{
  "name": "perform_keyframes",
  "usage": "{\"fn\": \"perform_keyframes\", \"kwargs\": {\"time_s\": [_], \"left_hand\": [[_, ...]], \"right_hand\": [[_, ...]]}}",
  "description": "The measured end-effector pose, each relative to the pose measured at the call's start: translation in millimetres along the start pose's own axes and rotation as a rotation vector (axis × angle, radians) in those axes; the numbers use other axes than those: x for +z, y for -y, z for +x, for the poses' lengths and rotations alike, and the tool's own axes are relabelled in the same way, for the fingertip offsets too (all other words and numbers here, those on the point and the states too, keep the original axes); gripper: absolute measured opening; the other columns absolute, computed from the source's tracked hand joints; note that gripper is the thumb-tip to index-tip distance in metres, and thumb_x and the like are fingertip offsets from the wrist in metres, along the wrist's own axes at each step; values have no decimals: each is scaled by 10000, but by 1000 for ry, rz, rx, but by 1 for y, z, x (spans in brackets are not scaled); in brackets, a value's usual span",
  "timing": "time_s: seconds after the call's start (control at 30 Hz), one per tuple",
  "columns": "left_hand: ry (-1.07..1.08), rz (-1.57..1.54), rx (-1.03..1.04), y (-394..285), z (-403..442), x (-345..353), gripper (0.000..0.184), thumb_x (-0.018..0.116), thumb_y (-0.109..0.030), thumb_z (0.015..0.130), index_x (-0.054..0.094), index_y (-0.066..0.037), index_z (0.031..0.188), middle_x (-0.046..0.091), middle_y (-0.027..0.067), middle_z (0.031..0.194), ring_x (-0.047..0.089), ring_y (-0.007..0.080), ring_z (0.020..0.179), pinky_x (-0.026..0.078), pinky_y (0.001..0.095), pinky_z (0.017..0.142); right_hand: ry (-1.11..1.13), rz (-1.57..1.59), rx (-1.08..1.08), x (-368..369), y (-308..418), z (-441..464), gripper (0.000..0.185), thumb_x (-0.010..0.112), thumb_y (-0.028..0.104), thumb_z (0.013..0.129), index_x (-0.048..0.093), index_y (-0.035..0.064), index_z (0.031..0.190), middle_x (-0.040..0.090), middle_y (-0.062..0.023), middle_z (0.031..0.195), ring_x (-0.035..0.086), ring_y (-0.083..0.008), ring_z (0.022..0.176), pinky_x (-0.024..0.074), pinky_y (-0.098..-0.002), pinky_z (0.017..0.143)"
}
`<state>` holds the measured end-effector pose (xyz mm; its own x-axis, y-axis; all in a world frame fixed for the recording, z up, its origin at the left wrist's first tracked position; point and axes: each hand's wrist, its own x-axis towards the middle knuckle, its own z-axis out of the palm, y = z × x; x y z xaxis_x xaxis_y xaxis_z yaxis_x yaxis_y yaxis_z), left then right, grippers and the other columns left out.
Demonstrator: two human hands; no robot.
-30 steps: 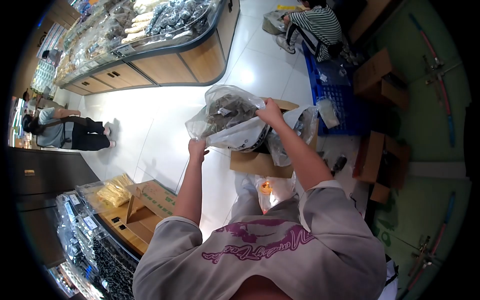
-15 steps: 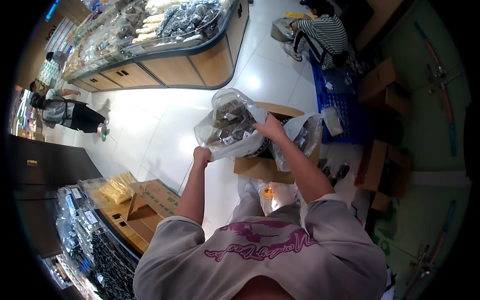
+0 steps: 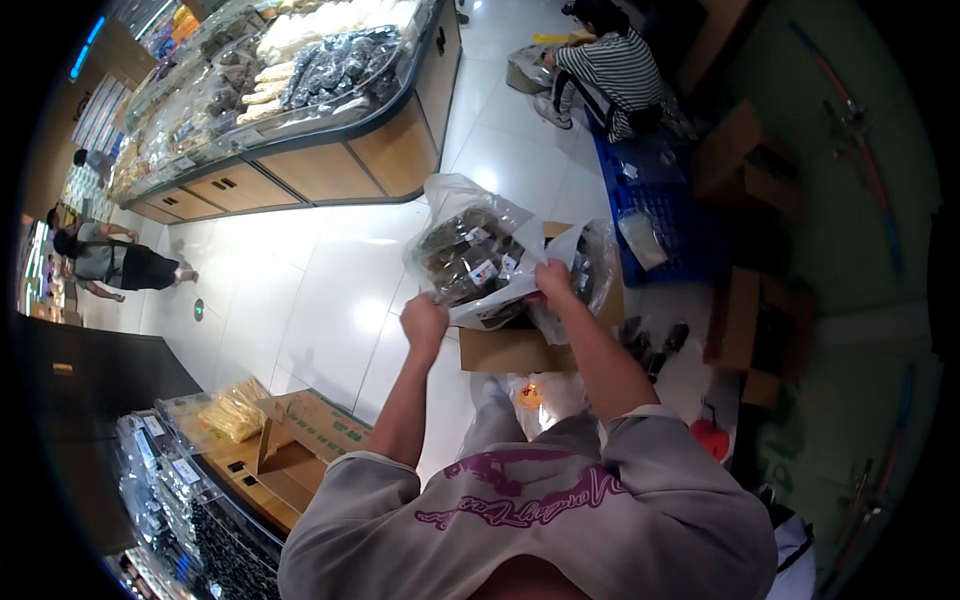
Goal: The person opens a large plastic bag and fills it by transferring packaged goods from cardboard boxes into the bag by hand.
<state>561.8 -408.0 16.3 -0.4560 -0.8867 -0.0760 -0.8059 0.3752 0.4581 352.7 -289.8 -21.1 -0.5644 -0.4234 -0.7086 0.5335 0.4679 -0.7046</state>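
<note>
A large clear plastic bag [image 3: 462, 262] hangs open in front of me, with brown packets bearing small white labels inside. My left hand [image 3: 424, 325] is closed on the near left edge of its rim. At the right of the opening, my right hand [image 3: 553, 284] grips the rim as well. Beneath and behind the bag stands an open cardboard box [image 3: 520, 352]. Another clear plastic bag [image 3: 597, 265] with dark contents lies at the box's right side, just past my right hand. What the brown packets hold cannot be made out.
A display counter [image 3: 310, 170] of bagged goods curves across the back left. A person in a striped top [image 3: 620, 75] crouches at the back right by a blue plastic pallet [image 3: 660, 205]. Open cartons [image 3: 755, 330] stand at right. A flattened carton [image 3: 315, 425] lies on the left shelf.
The bag and my left hand have shifted slightly right, my right hand a little lower. My view has turned a little. The walking person at left has moved farther left.
</note>
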Motion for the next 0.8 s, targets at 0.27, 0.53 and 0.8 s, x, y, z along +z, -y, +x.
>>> {"fn": "perform_keyframes", "kwargs": {"time_s": [0.27,0.53,0.8], "left_hand": [[132,-59,-24,-22,-53,66,153,512,-100,654,624,-15,716,610,230,750,601,397,729,478,487,656],[68,-1,-182,48,-51,70,255,532,-133,667,639,-34,877,633,215,867,611,378,837,490,455,726],[89,-178,-321,106,-42,62,388,594,-216,661,608,31,959,624,249,904,606,384,876,473,431,791]], "right_hand": [[-294,-338,-207,-33,-34,1,335,525,189,757,604,-37,993,635,-211,893,633,-332,806,489,-406,694],[-28,-600,-365,5,-72,-2,308,581,228,737,627,-4,935,640,-179,743,632,-303,693,494,-389,654],[-14,-618,-539,41,-65,-18,332,634,325,728,637,3,810,628,-183,734,624,-313,698,481,-378,652]]}}
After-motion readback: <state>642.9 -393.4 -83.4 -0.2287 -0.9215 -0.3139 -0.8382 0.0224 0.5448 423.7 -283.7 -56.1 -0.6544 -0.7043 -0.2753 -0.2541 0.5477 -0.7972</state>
